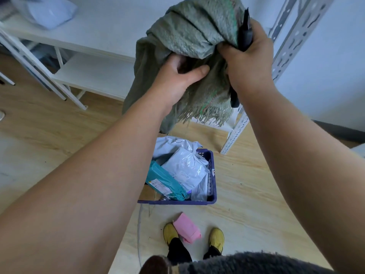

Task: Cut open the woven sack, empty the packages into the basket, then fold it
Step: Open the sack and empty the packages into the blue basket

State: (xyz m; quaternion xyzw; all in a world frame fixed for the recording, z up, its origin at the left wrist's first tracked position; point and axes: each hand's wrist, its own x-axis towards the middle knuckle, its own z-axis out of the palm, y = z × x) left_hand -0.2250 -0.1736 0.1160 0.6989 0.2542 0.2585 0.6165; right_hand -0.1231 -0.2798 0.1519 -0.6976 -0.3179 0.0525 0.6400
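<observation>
Nearest the camera, a pink parcel [186, 228] is lying on the wood floor [256, 194] between the person's yellow shoes [216, 238], just short of the basket [212, 175] and outside it. Beyond that parcel, the blue basket is sitting on the floor, holding white packages [185, 169] and a teal one [166, 180].

Straight above the basket, the green woven sack [187, 36] is hanging bunched and limp, well clear of the basket rim. Its long axis is running roughly up and down, with the frayed cut edge [205, 113] pointing down toward the basket.

The left hand [177, 80] is clenching a fistful of the fabric near mid-sack. The right hand [246, 62] is gripping the sack's right side together with a dark cutter [245, 34], whose tip is pointing up.

Judgement: emptying is looking finished or nearly so, and the fold is coming next. That probably calls for setting the cutter aside, dropping the stray pink parcel into the basket, then flattening the sack.

Behind the basket, white metal shelving [94, 76] is standing against the wall, with another bag [51, 10] lying on its upper board.
</observation>
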